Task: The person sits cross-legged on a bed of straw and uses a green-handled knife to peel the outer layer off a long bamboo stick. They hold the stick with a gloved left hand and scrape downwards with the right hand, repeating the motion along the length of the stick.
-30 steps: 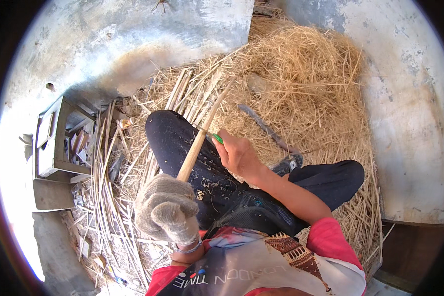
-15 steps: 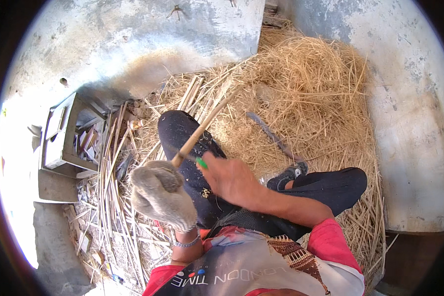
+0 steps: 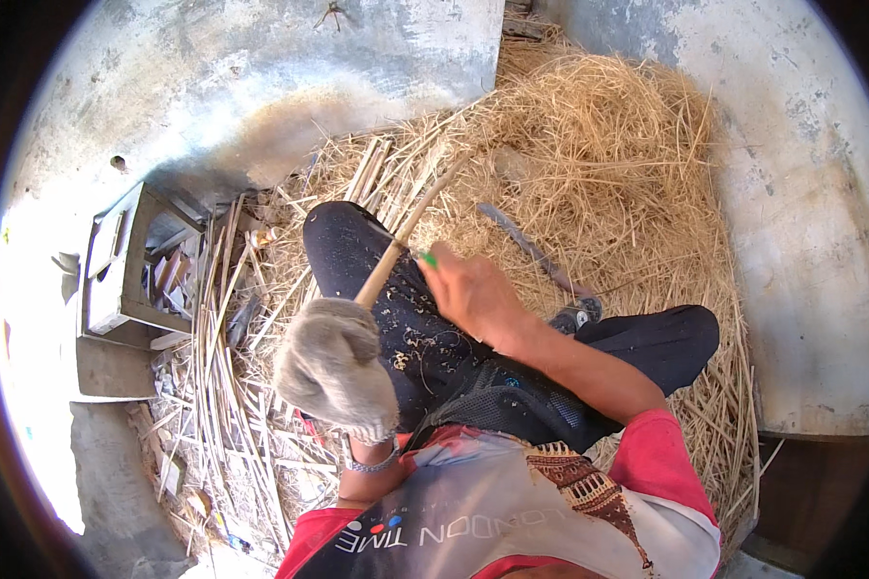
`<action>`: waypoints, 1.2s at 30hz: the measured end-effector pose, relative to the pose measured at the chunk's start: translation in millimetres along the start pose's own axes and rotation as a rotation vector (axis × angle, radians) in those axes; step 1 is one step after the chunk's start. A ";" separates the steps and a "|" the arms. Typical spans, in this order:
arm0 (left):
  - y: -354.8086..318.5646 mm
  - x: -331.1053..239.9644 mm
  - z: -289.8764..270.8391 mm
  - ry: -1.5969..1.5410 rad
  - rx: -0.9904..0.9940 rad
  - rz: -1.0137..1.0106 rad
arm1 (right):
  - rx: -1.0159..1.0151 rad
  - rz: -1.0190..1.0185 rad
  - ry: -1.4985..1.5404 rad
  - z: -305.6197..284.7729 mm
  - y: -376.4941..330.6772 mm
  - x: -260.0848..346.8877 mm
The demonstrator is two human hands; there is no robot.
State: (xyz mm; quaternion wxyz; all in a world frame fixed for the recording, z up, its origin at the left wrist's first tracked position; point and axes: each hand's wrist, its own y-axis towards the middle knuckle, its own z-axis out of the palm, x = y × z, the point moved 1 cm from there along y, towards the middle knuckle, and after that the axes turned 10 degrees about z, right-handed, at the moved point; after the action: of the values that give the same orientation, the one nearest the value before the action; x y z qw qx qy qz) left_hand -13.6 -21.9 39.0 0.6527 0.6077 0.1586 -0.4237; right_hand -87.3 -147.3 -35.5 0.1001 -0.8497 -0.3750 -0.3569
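Pale stick [image 3: 384, 274] slants over left trouser leg's [image 3: 342, 253] inner edge; gloved left hand [image 3: 332, 362] has fingers clamped on its near end; right hand [image 3: 478, 297] clamps green-handled knife [image 3: 429, 260], blade crossing stick; shallow, even strokes clear of left hand probably best.

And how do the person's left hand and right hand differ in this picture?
The left hand wears a thick grey glove; the right hand is bare. The left hand grips the near end of a pale stick, while the right hand holds a green-handled tool. The left hand has a silvery wristband; the right hand has none. Both hands are closed.
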 end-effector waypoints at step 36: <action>5.1 0.5 8.3 -0.097 0.230 0.248 | -0.015 -0.153 0.025 -17.3 2.2 -1.9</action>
State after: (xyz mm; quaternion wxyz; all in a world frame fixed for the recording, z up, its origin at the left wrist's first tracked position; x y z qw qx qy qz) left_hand -12.1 -30.3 43.7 0.6331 0.6720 0.0009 -0.3841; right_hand -95.9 -157.5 -24.1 0.0709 -0.8146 -0.4350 -0.3770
